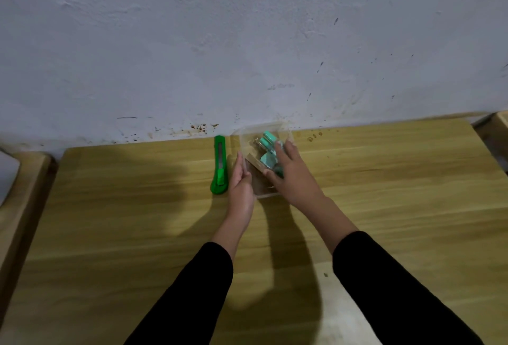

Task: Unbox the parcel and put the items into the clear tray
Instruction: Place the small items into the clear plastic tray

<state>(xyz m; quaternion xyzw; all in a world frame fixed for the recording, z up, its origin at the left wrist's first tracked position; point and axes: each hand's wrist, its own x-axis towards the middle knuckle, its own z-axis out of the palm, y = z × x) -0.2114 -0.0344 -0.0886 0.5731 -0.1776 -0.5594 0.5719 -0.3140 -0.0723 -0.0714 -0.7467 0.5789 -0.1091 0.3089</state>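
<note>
A clear tray (248, 136) stands on the wooden table near the wall. Inside it lie several mint-green items (268, 140) and a brownish flat piece. My left hand (241, 188) rests flat against the tray's left wall, fingers straight. Over the tray's right side, my right hand (291, 174) has its fingers spread and touches the green items. No parcel box is in view.
A green utility knife (220, 166) lies on the table just left of the tray, pointing toward the wall. The wooden table (384, 193) ends at a stained white wall behind. Wooden furniture edges show at far left and far right.
</note>
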